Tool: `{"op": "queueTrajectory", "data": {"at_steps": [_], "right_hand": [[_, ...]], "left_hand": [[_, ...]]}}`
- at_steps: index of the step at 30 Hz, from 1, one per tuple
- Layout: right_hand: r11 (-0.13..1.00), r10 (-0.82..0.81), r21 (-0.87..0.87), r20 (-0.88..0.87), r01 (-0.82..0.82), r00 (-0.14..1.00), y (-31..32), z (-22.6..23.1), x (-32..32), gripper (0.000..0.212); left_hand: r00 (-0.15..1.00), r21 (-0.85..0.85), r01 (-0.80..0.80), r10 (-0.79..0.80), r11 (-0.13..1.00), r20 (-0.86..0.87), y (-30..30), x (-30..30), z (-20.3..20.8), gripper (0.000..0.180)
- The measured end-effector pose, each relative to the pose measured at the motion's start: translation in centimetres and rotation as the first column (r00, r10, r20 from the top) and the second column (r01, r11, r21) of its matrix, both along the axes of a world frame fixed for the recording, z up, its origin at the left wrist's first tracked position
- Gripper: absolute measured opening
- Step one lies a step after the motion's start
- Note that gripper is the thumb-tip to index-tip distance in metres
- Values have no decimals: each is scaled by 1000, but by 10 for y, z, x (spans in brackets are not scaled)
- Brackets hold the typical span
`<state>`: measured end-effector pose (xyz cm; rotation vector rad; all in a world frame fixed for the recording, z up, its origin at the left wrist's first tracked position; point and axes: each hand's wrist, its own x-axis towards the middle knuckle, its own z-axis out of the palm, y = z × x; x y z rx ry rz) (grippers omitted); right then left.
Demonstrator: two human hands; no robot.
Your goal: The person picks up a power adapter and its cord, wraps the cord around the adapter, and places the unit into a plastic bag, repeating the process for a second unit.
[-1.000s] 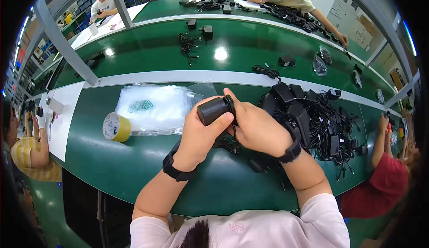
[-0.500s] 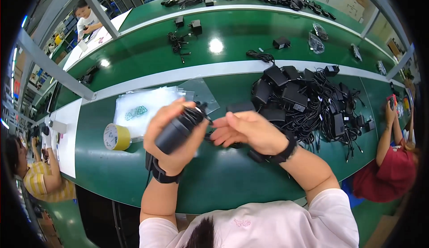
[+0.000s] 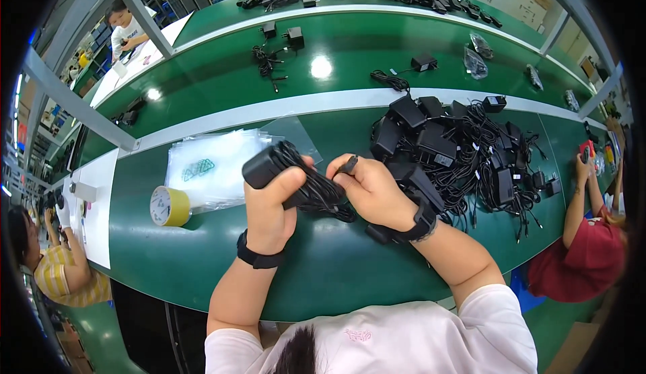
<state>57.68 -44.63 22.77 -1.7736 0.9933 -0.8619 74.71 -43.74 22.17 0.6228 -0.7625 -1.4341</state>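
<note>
In my left hand (image 3: pixel 272 209) is a black power adapter (image 3: pixel 266 166) with its cable (image 3: pixel 319 191) bundled against it, the fingers closed around both. Close by on the right, my right hand (image 3: pixel 373 189) pinches the cable's plug end (image 3: pixel 348 164) between thumb and fingers. Both hands are above the green table. Just right of my right hand lies a large heap of black power adapters (image 3: pixel 437 144) with coiled cables. Left of my left hand is a stack of clear plastic bags (image 3: pixel 219 165) with green print.
A roll of yellow tape (image 3: pixel 170 206) stands by the bags. Beyond a white ledge (image 3: pixel 269 113), more adapters (image 3: pixel 294 37) lie on a green surface (image 3: pixel 215 64), with bagged cables (image 3: pixel 475 63) farther right. Co-workers sit at the left and right, and grey metal posts (image 3: pixel 84 101) rise at the left.
My left hand has turned the adapter so its cable bundle faces right. My right hand, fingers spread before, now pinches the plug end and has risen slightly.
</note>
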Motion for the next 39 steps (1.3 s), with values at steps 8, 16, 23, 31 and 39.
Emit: {"op": "queueTrajectory", "data": {"at_steps": [8,16,23,31,39], "right_hand": [[864,-149,438,692,-247,707,1,-5,10,39],[975,212,-94,122,-201,970,0,-18,6,61],[933,265,139,357,-331,896,1,-17,-2,73],[959,187,160,266,-235,946,-3,-19,8,73],[981,152,44,423,-187,893,1,-13,20,61]], "left_hand": [[889,-62,-51,74,997,452,9,-15,-4,36],[857,-105,-226,249,968,451,12,-15,-4,37],[838,-201,-22,128,979,531,11,-8,-3,40],[837,-76,-161,177,984,518,20,-18,-9,37],[997,61,-71,72,996,-4,2,-10,-5,22]]}}
